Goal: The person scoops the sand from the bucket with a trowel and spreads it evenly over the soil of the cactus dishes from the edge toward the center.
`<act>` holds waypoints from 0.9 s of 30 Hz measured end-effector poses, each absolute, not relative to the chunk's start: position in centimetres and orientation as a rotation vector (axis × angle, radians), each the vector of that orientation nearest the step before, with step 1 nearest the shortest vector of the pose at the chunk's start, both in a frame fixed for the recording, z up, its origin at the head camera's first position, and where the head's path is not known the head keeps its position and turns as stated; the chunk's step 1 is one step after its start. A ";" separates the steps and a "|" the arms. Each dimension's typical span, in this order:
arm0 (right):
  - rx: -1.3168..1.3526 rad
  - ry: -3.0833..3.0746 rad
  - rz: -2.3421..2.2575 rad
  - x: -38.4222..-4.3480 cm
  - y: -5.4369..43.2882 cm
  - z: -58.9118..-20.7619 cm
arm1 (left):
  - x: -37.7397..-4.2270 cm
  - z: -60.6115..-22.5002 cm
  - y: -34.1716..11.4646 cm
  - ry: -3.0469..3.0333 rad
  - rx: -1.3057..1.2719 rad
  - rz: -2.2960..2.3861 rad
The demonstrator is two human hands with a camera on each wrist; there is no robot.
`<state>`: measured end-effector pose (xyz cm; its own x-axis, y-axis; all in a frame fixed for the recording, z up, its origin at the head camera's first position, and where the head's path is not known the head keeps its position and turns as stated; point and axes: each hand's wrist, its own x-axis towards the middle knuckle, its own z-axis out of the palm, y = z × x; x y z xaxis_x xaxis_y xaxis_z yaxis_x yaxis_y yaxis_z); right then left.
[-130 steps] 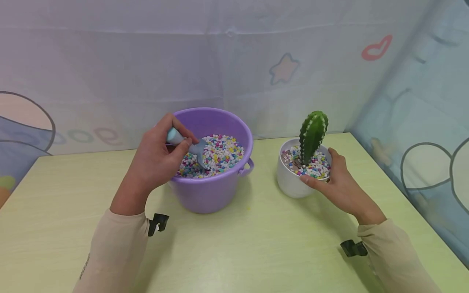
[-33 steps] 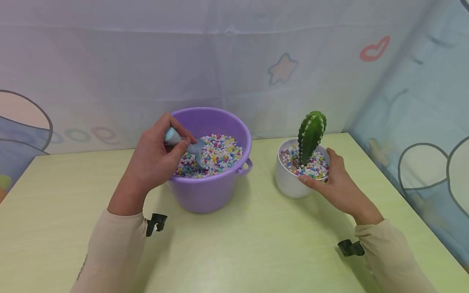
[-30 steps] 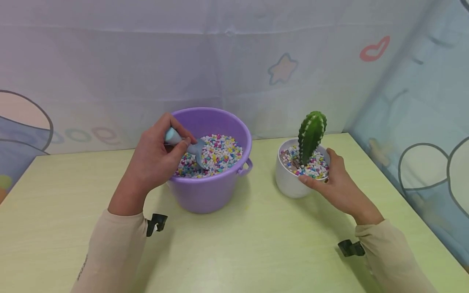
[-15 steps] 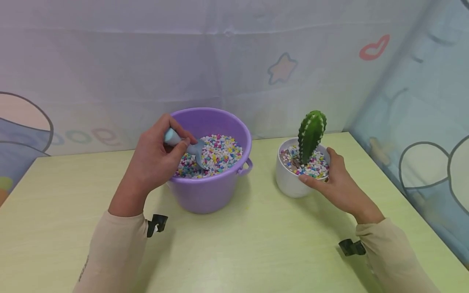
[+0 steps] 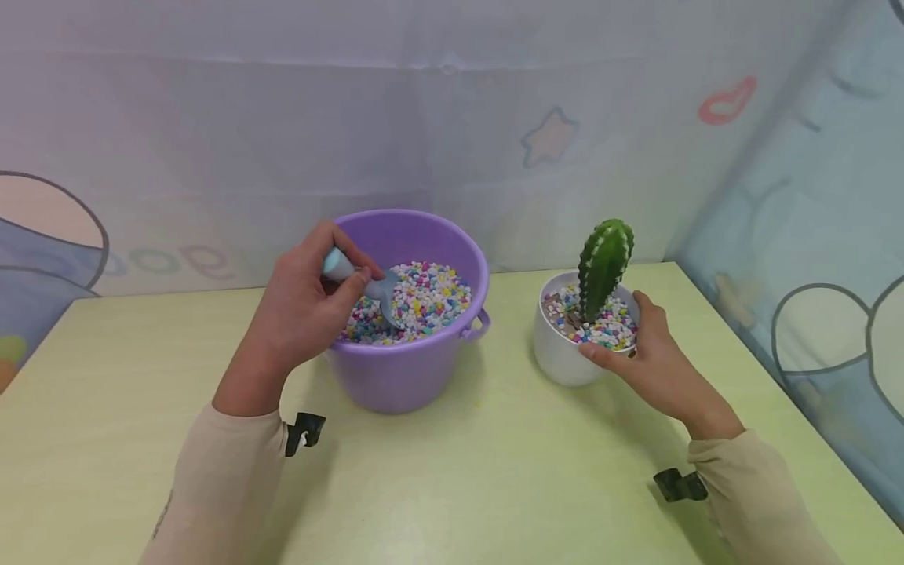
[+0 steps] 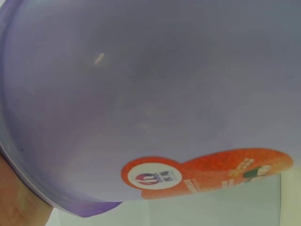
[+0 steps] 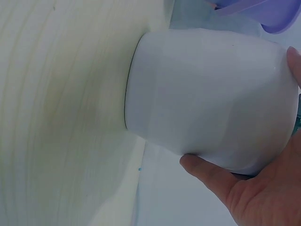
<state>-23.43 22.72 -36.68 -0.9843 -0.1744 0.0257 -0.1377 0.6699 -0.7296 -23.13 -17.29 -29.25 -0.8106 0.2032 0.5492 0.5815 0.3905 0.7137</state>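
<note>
My left hand [image 5: 304, 294] grips the light blue handle of a small shovel [image 5: 379, 288] over the purple bucket [image 5: 395, 377]. The shovel's blade is partly sunk in the multicoloured pebbles [image 5: 434, 298] inside. At the right, a white pot [image 5: 565, 357] stands on the table, with a green cactus [image 5: 605, 267] upright in it. Pebbles cover part of its surface, and a brown patch shows at the left. My right hand [image 5: 660, 373] holds the pot by its right side, thumb at the near rim. In the left wrist view the bucket's wall [image 6: 150, 94] hides the shovel.
Both vessels stand near the back edge of the pale wooden table [image 5: 438, 486], against a printed cloth backdrop [image 5: 282, 133]. A second printed cloth [image 5: 826, 235] hangs along the right side. The bucket's side lug [image 5: 476, 326] points toward the pot.
Both hands keep their places on the shovel and the pot. Only a slight shift of the head view shows; shovel, bucket and pot have not visibly moved.
</note>
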 end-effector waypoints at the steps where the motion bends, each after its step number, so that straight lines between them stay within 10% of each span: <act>1: -0.265 2.831 -1.229 -23.4 22.8 -36.7 | -23.2 -29.3 -17.3 -2.284 -0.684 -1.388; 27: -0.249 2.831 -1.249 -23.4 22.9 -36.9 | -23.1 -28.9 -17.4 -2.408 -0.645 -1.327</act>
<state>-23.39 22.91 -36.91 -0.9864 -0.1614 0.0301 -0.1310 0.6634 -0.7367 -23.07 -17.41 -28.89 -0.8483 0.2327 0.4756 0.5264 0.4675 0.7102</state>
